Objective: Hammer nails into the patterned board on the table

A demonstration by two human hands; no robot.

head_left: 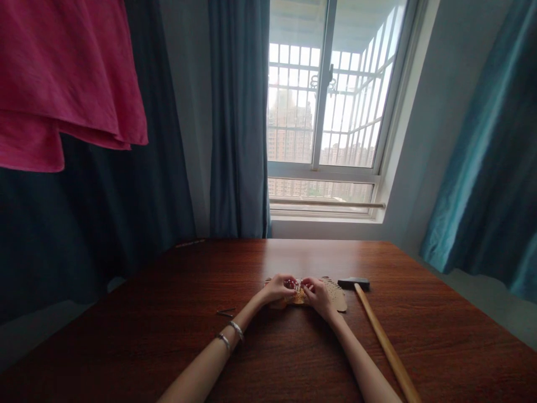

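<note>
A tan flat piece with rows of small holes and a slotted edge (338, 296) lies on the table under and between my hands. My left hand (280, 287) is at its left side, thumb and fingers curled together in a pinch. From the right, my right hand (318, 295) pinches close to the left fingertips, over a yellowish middle part. Whatever the fingertips hold is too small to name. Just right of the tan piece rests a hammer (384, 342), its black head at the back and its wooden handle running toward me.
Two thin dark metal pieces, perhaps nails (226, 312), lie left of my left forearm. The brown wooden table (138, 347) reaches back to the wall under a barred window (323, 165). Blue curtains (239, 123) hang around it, and a pink cloth (71, 78) hangs at upper left.
</note>
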